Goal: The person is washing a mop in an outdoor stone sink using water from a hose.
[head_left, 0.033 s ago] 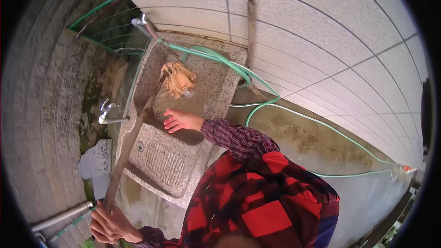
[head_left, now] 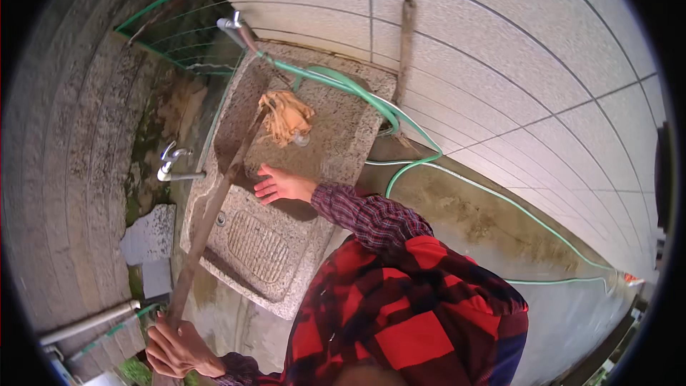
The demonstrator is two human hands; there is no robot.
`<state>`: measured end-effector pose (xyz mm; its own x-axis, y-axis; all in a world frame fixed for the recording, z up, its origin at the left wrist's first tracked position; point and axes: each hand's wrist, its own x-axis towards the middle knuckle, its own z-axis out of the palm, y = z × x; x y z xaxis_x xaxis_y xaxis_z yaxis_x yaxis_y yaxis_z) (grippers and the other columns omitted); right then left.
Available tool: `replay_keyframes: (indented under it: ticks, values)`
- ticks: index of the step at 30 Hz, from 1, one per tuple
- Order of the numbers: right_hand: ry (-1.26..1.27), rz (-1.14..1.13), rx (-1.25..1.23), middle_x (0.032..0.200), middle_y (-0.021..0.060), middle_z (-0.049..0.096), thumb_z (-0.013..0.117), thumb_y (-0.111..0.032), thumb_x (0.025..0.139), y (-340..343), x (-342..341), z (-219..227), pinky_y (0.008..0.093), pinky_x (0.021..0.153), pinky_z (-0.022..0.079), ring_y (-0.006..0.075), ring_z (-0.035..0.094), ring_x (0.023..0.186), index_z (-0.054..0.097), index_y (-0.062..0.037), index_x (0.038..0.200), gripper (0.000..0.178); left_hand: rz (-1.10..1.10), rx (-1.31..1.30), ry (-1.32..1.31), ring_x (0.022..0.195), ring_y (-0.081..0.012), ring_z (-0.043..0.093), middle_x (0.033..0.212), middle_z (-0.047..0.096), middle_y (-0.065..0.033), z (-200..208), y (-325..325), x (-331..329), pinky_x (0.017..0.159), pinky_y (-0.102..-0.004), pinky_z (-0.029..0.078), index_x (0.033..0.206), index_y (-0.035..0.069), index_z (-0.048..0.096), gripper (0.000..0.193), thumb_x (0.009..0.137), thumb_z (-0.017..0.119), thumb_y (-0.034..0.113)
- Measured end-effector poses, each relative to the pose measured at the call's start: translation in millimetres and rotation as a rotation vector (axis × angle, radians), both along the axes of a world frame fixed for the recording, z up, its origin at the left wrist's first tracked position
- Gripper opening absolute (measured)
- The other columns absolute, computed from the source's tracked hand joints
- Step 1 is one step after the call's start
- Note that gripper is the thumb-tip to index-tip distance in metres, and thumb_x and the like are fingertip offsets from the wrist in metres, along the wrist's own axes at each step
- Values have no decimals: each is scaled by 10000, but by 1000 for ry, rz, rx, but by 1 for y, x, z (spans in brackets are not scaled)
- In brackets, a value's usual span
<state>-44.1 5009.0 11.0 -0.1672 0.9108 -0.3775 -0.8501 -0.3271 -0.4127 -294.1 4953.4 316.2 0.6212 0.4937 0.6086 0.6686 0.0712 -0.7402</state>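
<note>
A mop lies across a speckled stone sink (head_left: 314, 300), its orange-tan cloth head (head_left: 287, 118) resting in the deeper basin. The wooden mop handle (head_left: 207, 221) slants down over the washboard side toward me. At the lower left my left hand (head_left: 182, 349) is wrapped round that handle, beyond the sink's near edge. My right hand (head_left: 284, 184) hovers above the basin, just right of the handle, with fingers spread and nothing in them. A small pale, clear-looking piece (head_left: 301, 140) sits beside the mop head; its kind cannot be made out.
A green hose (head_left: 343, 82) runs from a tap (head_left: 232, 23) across the basin and down to the floor. Another tap (head_left: 175, 161) stands left of the sink. A wooden pole (head_left: 406, 50) leans on the tiled wall (head_left: 500, 64). Grey slabs (head_left: 150, 239) lie at left.
The whole view has shifted slightly, so the sink and mop appear a little further right and higher. Both hands keep the same poses.
</note>
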Motion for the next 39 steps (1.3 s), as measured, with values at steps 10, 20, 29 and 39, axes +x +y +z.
replay_keyframes:
  ticks: [10,20,29,39]
  values:
    - [587,-285,-488,707,120,508,415,-437,871,87,-119,-17,405,597,469,232,533,655,420,-29,951,416,298,-21,-126,459,-227,414,486,420,-24,35,-120,-56,491,-358,315,492,151,436,179,632,546,172]
    - [-123,-279,194,791,52,509,548,-138,836,28,-123,110,258,590,427,116,519,726,276,-71,996,323,736,-316,-464,450,-230,402,480,401,-48,76,-158,-145,460,-360,301,529,98,424,254,649,634,178]
    - [34,-622,-283,600,34,515,629,-99,699,95,-41,-59,266,413,389,146,503,486,537,-44,734,113,413,-318,-203,505,-193,442,555,424,-49,-19,-83,17,573,-287,378,569,86,419,168,583,585,67]
    - [788,-395,-119,578,-22,395,530,-131,819,93,-31,-25,234,444,363,103,380,479,446,-73,694,161,336,200,-108,593,-172,500,600,515,22,21,-122,-35,660,-345,372,601,128,530,271,707,710,301]
